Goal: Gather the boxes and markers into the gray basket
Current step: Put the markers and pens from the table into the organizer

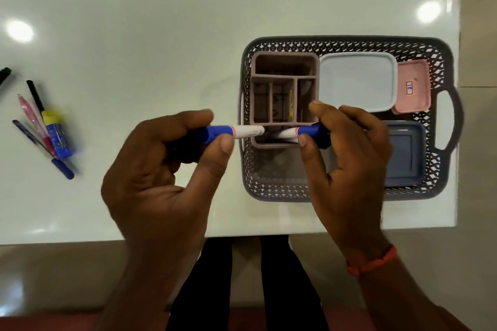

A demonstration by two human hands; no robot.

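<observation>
The gray basket (269, 191) stands on the right of the white table. Inside it are a taupe divided organizer (285, 58), a light blue lidded box (357, 80), a pink lidded box (412, 86) and a dark blue lidded box (406, 153). My left hand (161, 169) grips a blue-and-white marker (234, 133) just left of the basket's rim. Over the organizer's front slot, my right hand (349, 158) holds a second blue-and-white marker (298, 133). The two markers' white ends point at each other, a small gap apart.
At the table's left lie several pens (35, 121), a blue glue stick with a yellow cap (57, 134), a blue pen cap (63, 169) and a green-tipped marker (4, 74) at the frame's edge. The table's front edge (80, 239) is just below my hands.
</observation>
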